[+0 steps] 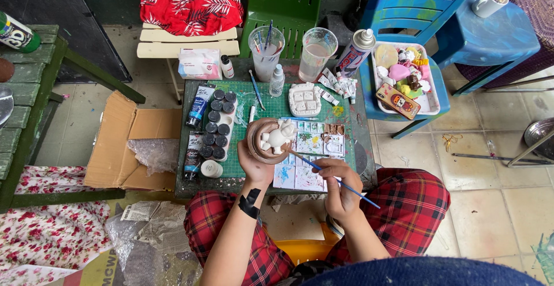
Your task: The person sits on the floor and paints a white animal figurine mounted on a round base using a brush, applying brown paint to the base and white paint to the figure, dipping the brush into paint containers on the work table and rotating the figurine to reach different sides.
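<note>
Seen from above, a seated person's left hand grips a brown bowl holding a white figurine, over the near edge of a small green table. The right hand pinches a blue paintbrush, its tip near the figurine. Paint jars line the table's left edge.

Matt white plaster figurine, brown base
</note>
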### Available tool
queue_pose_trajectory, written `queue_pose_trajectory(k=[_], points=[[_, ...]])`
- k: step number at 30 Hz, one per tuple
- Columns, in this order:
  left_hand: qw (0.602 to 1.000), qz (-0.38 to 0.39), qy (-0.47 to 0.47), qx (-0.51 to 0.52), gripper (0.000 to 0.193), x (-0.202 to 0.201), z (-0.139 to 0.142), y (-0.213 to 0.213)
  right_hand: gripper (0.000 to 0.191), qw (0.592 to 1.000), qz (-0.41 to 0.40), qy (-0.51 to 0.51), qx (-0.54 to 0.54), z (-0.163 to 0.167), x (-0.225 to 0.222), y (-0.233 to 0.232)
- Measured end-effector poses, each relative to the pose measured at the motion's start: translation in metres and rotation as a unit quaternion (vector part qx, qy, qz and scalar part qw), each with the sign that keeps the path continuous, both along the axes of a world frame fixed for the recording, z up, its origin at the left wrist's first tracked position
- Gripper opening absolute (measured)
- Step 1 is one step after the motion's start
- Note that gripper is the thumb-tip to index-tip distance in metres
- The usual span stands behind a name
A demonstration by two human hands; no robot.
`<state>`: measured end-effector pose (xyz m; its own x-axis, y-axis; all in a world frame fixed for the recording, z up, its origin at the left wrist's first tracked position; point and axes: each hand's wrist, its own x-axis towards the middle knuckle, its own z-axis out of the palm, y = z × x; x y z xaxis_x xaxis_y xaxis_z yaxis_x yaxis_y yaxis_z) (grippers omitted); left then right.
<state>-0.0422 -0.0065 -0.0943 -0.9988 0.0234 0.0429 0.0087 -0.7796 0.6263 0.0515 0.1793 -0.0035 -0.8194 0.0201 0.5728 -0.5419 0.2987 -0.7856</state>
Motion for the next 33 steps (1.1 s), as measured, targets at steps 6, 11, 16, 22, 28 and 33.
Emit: queue_pose_trajectory(k=[6, 11, 16, 22, 28, 33], points=[[1.0, -0.005, -0.025, 0.005, 0.059, 0.0, 0.009, 0.001, 0.006, 0.999, 0.029, 0.017, 0.026, 0.004, 0.002, 0.003], [0.999, -0.026, -0.024, 0.04, 0.057, 0.002, 0.007, 0.0, 0.005, 0.998, 0.021, 0.036, 0.039, 0.003, 0.002, 0.0], [0.999, -0.016, -0.042, 0.016, 0.058, 0.002, 0.0, -0.001, 0.008, 1.0, 0.005, 0.017, -0.003, -0.002, 0.003, 0.002], [0.999, -0.021, -0.016, 0.025, 0.057, 0.003, -0.002, 0.0, 0.009, 0.999, 0.012, 0.032, 0.027, -0.004, 0.003, 0.006], [0.999, 0.002, -0.05, 0.018, 0.056, 0.004, 0.007, 0.001, 0.007, 0.995, 0.038, 0.062, 0.061, 0.005, 0.005, 0.002], [0.995, 0.059, 0.018, -0.08, 0.046, 0.009, 0.012, 0.002, 0.007, 0.996, 0.036, 0.055, 0.06, 0.006, 0.009, 0.0]])
